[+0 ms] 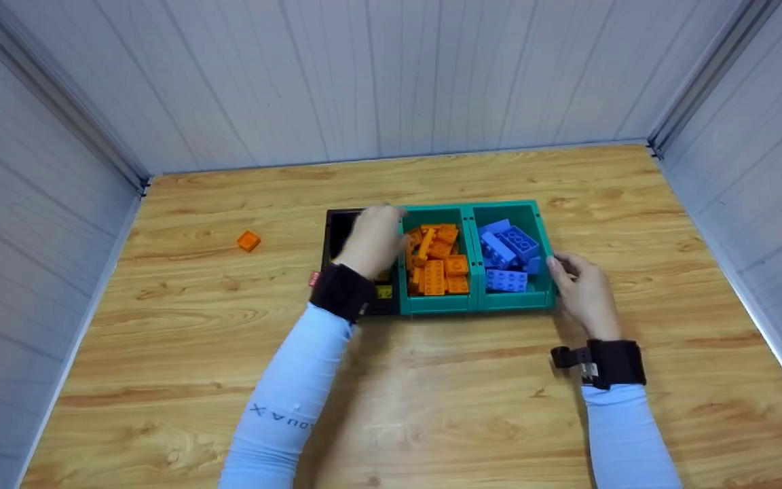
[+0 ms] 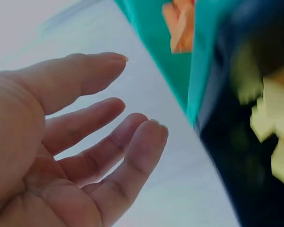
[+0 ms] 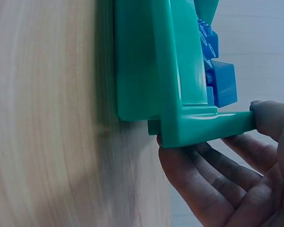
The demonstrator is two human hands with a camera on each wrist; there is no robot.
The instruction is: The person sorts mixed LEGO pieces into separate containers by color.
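Observation:
My left hand (image 1: pixel 374 238) hovers over the black bin (image 1: pixel 328 234), partly covering it and the yellow bricks (image 1: pixel 383 292) inside. In the left wrist view, its fingers are loosely bent and apart, with nothing between them. With thumb on the rim and fingers below, my right hand (image 3: pixel 255 175) grips the right side of the green bin (image 3: pixel 170 94). That bin (image 1: pixel 513 302) contains blue bricks (image 1: pixel 508 248). Between it and the black bin sits a second green bin (image 1: pixel 438 305) with orange bricks (image 1: pixel 434 277).
A loose orange brick (image 1: pixel 248 240) lies on the wooden table (image 1: pixel 180 339), left of the bins. A small red piece (image 1: pixel 314 278) shows at the black bin's left edge. Pale panel walls (image 1: pixel 398 81) stand behind and on both sides.

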